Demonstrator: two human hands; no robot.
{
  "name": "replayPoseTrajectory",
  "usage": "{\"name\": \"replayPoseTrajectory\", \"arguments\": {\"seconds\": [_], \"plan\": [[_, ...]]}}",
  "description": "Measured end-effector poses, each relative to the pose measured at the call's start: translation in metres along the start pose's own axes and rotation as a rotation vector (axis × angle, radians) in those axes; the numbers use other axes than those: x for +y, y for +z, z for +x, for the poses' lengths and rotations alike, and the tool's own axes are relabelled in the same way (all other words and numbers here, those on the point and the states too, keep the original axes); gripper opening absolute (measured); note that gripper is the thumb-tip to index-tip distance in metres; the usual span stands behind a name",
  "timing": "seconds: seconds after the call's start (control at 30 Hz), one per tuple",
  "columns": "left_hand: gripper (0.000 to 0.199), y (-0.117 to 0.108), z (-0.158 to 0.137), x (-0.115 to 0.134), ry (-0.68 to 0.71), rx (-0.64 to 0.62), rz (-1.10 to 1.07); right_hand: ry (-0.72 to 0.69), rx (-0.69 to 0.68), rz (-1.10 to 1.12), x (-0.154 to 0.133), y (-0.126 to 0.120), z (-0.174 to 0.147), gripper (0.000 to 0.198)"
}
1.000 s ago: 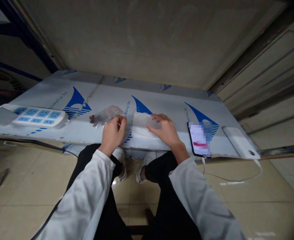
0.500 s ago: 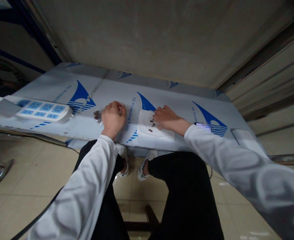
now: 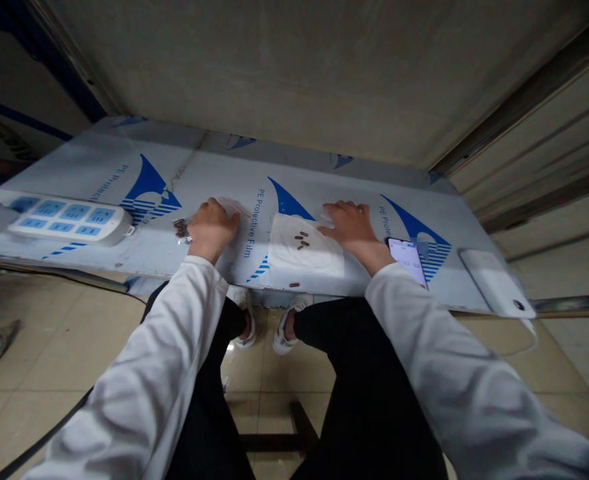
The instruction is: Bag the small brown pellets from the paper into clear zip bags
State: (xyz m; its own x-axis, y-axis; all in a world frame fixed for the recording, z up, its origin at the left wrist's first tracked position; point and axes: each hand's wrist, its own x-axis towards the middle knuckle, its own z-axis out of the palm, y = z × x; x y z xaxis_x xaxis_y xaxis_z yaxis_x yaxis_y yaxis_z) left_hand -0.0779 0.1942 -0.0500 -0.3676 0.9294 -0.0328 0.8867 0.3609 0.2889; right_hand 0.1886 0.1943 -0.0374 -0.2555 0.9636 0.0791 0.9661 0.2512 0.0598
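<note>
My left hand (image 3: 212, 229) rests on a clear plastic bag (image 3: 234, 205), its fingers curled over the film and mostly hidden. Small brown capsule-like pieces (image 3: 180, 228) show in shiny film just left of that hand. On a white paper sheet (image 3: 289, 257) lie several brown pieces (image 3: 302, 241) of the same kind. Another brown piece (image 3: 294, 285) is by the table's front edge, off the paper. Over the sheet's right side is my right hand (image 3: 351, 227), fingers spread and thumb apart, with nothing visible in it.
A white power strip (image 3: 119, 227) with blue sockets is at the left. Beside my right forearm lies a lit phone (image 3: 408, 260). A white device (image 3: 497, 283) with a cable sits at the right corner. The table (image 3: 209, 160), covered in printed film, meets a wall.
My right hand has drawn away from the brown pieces, rightward, and its fingers have opened. One brown piece now shows near the front edge. The view has shifted slightly, exposing more of the phone.
</note>
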Motion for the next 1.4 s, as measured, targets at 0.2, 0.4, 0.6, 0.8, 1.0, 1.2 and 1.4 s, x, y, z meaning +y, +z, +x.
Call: {"name": "replayPoseTrajectory", "arguments": {"seconds": [0.2,0.4,0.6,0.8,1.0,1.2,1.4], "plan": [[0.046,0.002,0.002,-0.001,0.011,-0.012,-0.010,0.222,0.372,0.287,-0.008,0.007,-0.050,0.063],[0.052,0.003,0.004,0.002,-0.018,0.021,0.005,-0.228,0.032,0.611,-0.057,-0.002,-0.103,0.022],[0.042,0.002,0.002,0.003,-0.041,-0.010,0.020,-0.266,-0.013,0.421,-0.068,0.011,-0.090,0.016],[0.049,0.002,0.009,0.006,-0.085,0.039,0.016,-0.251,-0.058,0.352,-0.065,0.009,-0.089,0.015],[0.055,0.004,0.015,0.010,-0.086,0.017,0.024,0.038,0.113,0.379,-0.050,0.006,-0.062,0.014],[0.040,-0.012,0.008,0.006,-0.114,-0.041,0.030,0.209,0.096,0.333,-0.041,0.019,-0.044,0.015],[0.023,-0.042,-0.028,-0.014,0.048,0.291,-0.183,0.287,0.390,0.673,-0.044,0.010,-0.043,0.022]]}}
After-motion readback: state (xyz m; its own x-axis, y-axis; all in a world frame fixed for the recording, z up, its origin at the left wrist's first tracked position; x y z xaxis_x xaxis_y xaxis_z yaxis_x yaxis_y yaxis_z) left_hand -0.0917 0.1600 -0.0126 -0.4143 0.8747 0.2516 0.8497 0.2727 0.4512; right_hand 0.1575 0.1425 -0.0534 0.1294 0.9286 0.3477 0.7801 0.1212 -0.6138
